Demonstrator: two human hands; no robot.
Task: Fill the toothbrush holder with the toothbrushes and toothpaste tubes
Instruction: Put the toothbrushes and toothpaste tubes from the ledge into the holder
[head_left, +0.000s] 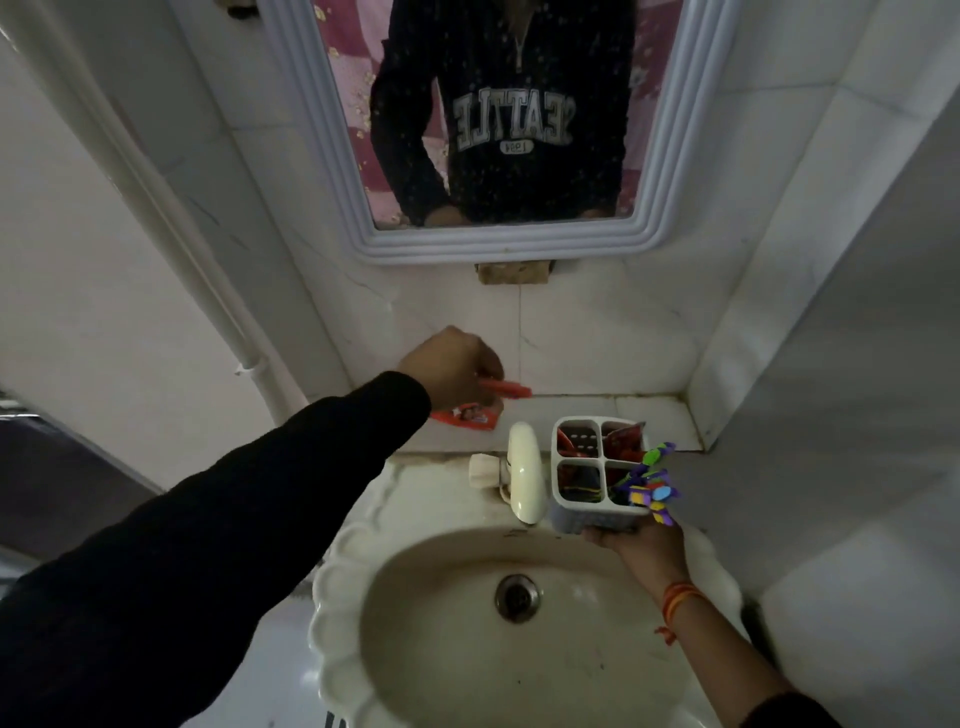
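While the right hand (631, 540) cups the toothbrush holder (597, 473) underneath, the left hand (452, 369) has its fingers closed on a light, soft toothpaste tube (506, 388), best gripped mid-body.

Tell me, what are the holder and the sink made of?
The holder looks like white plastic: thin moulded walls and a matte surface. The sink looks like glazed ceramic, cream and shiny with a scalloped rim, though the dim light leaves some doubt.
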